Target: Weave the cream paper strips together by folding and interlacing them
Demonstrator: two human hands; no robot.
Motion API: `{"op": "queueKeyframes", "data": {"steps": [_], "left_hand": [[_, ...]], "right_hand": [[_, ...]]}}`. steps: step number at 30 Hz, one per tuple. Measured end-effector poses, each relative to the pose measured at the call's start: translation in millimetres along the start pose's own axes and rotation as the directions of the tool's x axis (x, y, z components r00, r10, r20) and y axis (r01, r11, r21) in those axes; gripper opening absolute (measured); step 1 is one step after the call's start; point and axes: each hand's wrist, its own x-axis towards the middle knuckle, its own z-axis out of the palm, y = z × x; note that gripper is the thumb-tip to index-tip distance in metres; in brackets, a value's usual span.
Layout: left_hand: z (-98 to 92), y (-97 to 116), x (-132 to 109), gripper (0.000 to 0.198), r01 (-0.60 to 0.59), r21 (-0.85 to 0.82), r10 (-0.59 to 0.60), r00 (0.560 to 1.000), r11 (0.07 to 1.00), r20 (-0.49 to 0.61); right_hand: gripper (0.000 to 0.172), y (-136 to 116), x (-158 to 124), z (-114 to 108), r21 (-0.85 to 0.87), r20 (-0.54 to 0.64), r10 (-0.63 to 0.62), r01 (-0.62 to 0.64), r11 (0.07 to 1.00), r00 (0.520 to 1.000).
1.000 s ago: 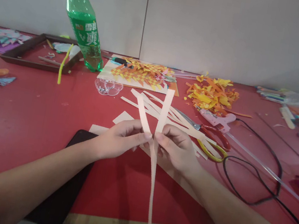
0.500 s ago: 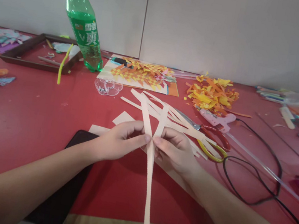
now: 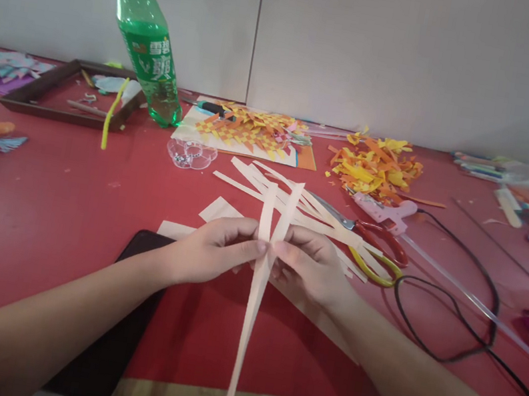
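Pale cream paper strips (image 3: 255, 291) are pinched between both hands, their upper ends spread in a narrow V and their long tails hanging toward me past the table edge. My left hand (image 3: 221, 245) grips the left side with thumb and fingers closed. My right hand (image 3: 311, 263) pinches the right side close beside it, thumb tips nearly touching. Just beyond the hands lie several loose cream strips (image 3: 241, 184) across scissors (image 3: 379, 241) with red and yellow handles. Partly hidden under my forearms are more pieces of cream paper (image 3: 310, 314).
A green bottle (image 3: 152, 51) stands at the back left beside a dark frame (image 3: 50, 113). Orange-yellow paper scraps (image 3: 375, 169) lie behind a pink glue gun (image 3: 384, 211), whose black cord loops at right. A black flat object (image 3: 124, 310) sits under my left forearm.
The upper ends of the strips have drawn closer together, the left one swinging upright. The hanging tail has shifted left. Both hands stay nearly in place.
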Motion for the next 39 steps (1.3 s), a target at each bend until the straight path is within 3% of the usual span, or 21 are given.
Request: {"op": "queueKeyframes", "data": {"steps": [4,15,19,23,27,39], "left_hand": [[-0.2,0,0,0.024,-0.012,0.065,0.014,0.999,0.998,-0.029],[0.7,1,2,0.026,-0.046,-0.017,0.045,0.997,0.999,-0.060],[0.2,1,1,0.028,0.013,0.052,-0.012,1.000,0.999,-0.022],[0.1,2,0,0.026,-0.013,0.094,0.014,1.000,0.996,-0.004],[1.0,1,0,0.027,-0.049,0.070,0.051,0.998,0.996,-0.023],[3.0,3,2,0.030,-0.048,-0.008,0.047,0.996,0.999,-0.070]], "right_hand": [[0.018,4,0,-1,0.049,0.067,0.029,-0.033,0.998,0.997],[0.024,-4,-1,5,-0.032,-0.013,-0.051,0.051,0.998,0.999],[0.023,-5,1,0,-0.103,-0.033,-0.066,0.062,0.993,0.997],[0.026,-4,2,-2,-0.065,-0.014,-0.020,0.019,0.998,1.000],[0.026,-2,1,0,-0.015,0.011,-0.015,0.015,1.000,1.000],[0.025,-2,1,-2,-0.117,-0.009,-0.103,0.102,0.988,0.995]]}}
